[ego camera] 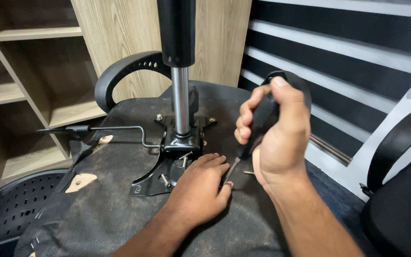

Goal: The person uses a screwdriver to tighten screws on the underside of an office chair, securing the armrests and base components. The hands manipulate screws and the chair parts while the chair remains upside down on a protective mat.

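Right hand (274, 138) is wrapped tight around the black handle of a screwdriver (258, 126), fingers curled shut on it with the thumb lying up along the top. Its long axis runs on a slant, handle high and to the right, thin metal shaft dropping down and to the left until the tip reaches the dusty underside of an overturned office chair seat (120, 209). Left hand (200, 190) lies palm down on that seat, fingers held together and fairly flat, with the thumb and forefinger side just beside the tip, seemingly steadying it; whether they actually pinch the shaft or a screw cannot be told. So the left hand is the nearer 1 to the point of contact, while the right sits above and to the right of it. Just left of both hands, touching the seat, is the black metal mounting plate (160, 171), from which the chrome gas cylinder (181, 102) rises upright. A thin bent lever (115, 128) sticks out leftward from the plate. 1 loose screw (249, 172) lies on the seat near the right wrist. Wooden shelves (24, 90) stand behind on the left.
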